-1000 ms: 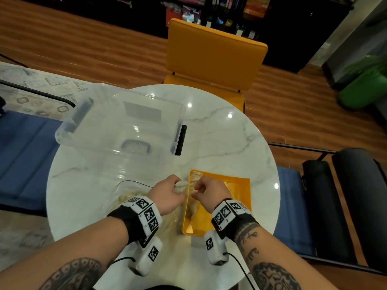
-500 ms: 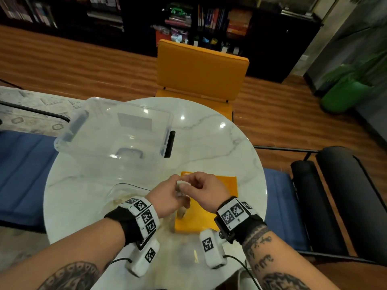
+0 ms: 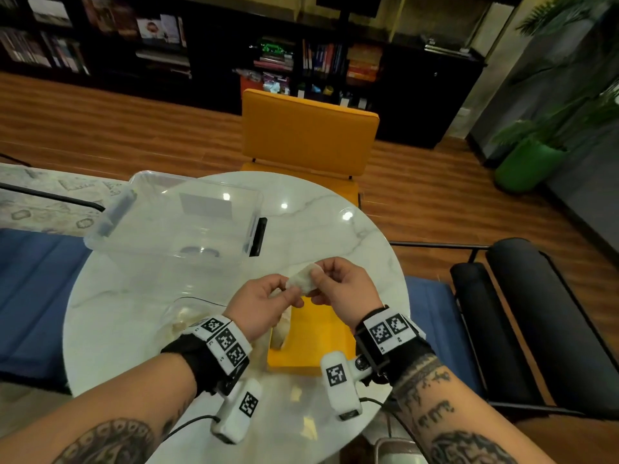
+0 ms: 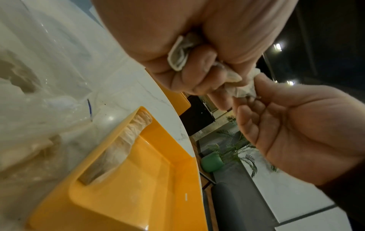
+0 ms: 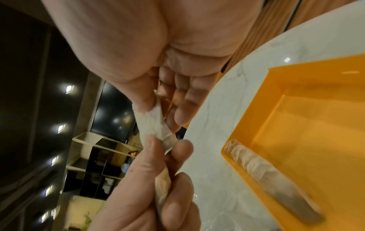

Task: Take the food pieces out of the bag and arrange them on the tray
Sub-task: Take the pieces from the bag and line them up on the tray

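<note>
A pale, wrinkled food piece point(image 3: 303, 279) is held in the air between both hands, above the far edge of the orange tray point(image 3: 315, 346). My left hand point(image 3: 290, 293) curls its fingers round one end of the piece point(image 4: 178, 53). My right hand point(image 3: 317, 282) pinches the other end point(image 5: 155, 121) between thumb and fingers. Another long pale piece point(image 4: 122, 146) lies in the tray point(image 4: 158, 179) along its left wall, also seen as the piece in the tray point(image 5: 266, 176). The clear plastic bag point(image 3: 187, 321) with more pieces lies left of the tray, partly hidden by my left wrist.
A clear plastic storage box point(image 3: 174, 222) stands at the back left of the round marble table point(image 3: 335, 236). An orange chair point(image 3: 308, 135) is behind the table, a black chair point(image 3: 536, 313) to the right, and a blue cushion point(image 3: 37, 289) to the left.
Both hands have risen from the tray's left edge with the food piece between them, which now sits higher and farther back. The head view has tilted upward.
</note>
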